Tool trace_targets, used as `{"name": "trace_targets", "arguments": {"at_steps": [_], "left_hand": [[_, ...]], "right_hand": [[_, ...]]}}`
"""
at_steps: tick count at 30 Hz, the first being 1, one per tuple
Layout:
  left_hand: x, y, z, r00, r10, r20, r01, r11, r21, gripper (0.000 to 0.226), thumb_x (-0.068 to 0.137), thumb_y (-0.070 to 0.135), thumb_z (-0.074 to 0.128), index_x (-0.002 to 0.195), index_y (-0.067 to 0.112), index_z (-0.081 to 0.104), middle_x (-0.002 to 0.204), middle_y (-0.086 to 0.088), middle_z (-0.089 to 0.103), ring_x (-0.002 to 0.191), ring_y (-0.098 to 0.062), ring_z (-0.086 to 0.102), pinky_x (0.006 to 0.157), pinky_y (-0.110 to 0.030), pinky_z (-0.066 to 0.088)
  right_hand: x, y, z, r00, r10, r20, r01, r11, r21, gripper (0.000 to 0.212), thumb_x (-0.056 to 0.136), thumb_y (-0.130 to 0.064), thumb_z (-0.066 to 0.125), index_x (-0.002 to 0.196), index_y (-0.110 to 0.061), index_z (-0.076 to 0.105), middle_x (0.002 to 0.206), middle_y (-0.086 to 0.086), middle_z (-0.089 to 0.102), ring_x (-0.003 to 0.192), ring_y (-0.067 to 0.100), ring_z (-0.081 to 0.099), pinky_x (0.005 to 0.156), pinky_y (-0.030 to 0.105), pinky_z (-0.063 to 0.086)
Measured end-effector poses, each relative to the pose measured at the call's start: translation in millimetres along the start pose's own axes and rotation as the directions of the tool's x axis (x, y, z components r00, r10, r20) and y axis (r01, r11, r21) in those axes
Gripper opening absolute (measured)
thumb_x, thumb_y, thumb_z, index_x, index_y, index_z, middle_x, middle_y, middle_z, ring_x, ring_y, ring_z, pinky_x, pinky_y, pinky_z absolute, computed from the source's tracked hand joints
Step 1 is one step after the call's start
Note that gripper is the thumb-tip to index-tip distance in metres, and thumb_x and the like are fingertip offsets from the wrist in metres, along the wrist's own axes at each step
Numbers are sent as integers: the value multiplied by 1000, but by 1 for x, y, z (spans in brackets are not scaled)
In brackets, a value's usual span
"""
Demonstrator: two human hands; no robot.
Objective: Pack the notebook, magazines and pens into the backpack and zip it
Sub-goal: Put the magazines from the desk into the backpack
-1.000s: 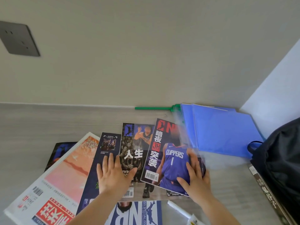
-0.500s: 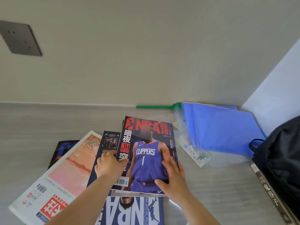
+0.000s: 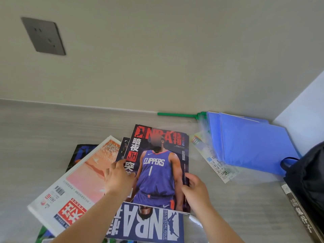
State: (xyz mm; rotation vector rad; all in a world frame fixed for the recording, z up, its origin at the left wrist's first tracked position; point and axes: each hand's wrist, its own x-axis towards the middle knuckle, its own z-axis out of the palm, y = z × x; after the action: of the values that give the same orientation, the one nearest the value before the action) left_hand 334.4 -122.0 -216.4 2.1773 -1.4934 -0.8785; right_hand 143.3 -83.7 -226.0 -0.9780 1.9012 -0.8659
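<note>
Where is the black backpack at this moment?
In the head view, the black backpack sits at the far right edge of the table, right beside the blue folders.

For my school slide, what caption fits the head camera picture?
The left hand and right hand hold the Clippers magazine by its side edges over other magazines; the backpack sits at right.

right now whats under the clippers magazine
Under the Clippers magazine, a dark magazine peeks out at its left edge. Whatever else lies beneath, and how many, is covered by its cover.
</note>
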Motion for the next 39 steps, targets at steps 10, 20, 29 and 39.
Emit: {"name": "trace_targets", "arguments": {"at_steps": [10,20,29,39], "left_hand": [[-6,-52,-36,997,-66,35,69,991,-118,62,74,12,68,129,10,39,121,-19,53,107,-36,51,91,-49,44],[15,-29,-46,988,-131,79,147,952,-268,51,80,19,65,121,-2,43,85,-10,57,73,-22,50,63,-28,40],[29,-27,-54,953,-73,294,192,895,-401,18,82,17,63,94,5,60,69,-1,61,64,-16,58,59,-26,43],[-10,-17,-93,940,335,-69,-299,705,-643,25,83,0,57,76,24,59,57,10,68,63,-11,62,59,-18,50]], "right_hand": [[-19,-12,28,991,-49,127,60,995,-84,33,80,-2,54,112,-7,60,98,4,60,92,19,58,78,20,40],[3,-29,22,974,177,141,-204,958,203,20,83,-3,52,101,-10,45,77,9,48,63,20,49,59,27,40],[15,-34,31,955,219,201,-252,955,156,7,83,-7,57,77,-3,59,70,14,56,56,21,49,49,25,37],[11,-54,31,951,-35,308,-75,938,339,21,85,-9,58,105,-5,60,81,1,68,65,7,65,57,19,50]]}}
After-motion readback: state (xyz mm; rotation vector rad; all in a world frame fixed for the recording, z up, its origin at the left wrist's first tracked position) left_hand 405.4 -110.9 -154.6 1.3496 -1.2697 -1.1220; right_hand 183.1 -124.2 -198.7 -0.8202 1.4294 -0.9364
